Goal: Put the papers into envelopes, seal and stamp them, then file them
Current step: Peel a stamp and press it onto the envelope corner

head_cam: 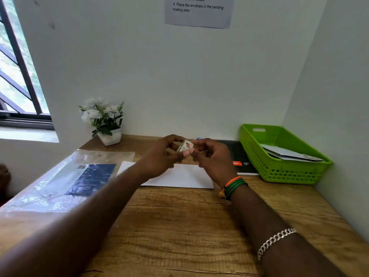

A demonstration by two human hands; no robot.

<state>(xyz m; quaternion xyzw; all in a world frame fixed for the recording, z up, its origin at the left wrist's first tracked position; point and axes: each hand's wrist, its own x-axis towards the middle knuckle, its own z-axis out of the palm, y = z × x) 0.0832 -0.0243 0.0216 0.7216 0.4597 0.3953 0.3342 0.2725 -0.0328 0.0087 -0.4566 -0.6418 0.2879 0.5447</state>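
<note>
From the head camera, your two hands met above the far middle of the wooden desk (179,226). Your left hand (159,156) had its fingers curled in, the thumb and fingertips pinching one edge of a small stamp (185,146), white with a red mark on it. Your right hand (211,156) pinched the other side of that same stamp, its fingers bent round and close to those of the left. The stamp was tilted and held clear of the desk.

Directly beneath your hands a white envelope (185,176) lay flat on the desk, partly hidden by your left forearm. To the left of it lay a clear plastic packet (65,176) with a dark blue card inside. A black folder (239,156) with an orange patch lay just right of the envelope, touching the green basket (283,172) in the right corner. That basket held some white envelopes (289,153), lying slanted.

A small potted plant (105,120) with white flowers stood at the back left by the window (18,76), and a printed notice (199,11) hung on the wall above. You wore green and orange cords (233,186) on the right wrist and a silver chain (275,240) further up.
</note>
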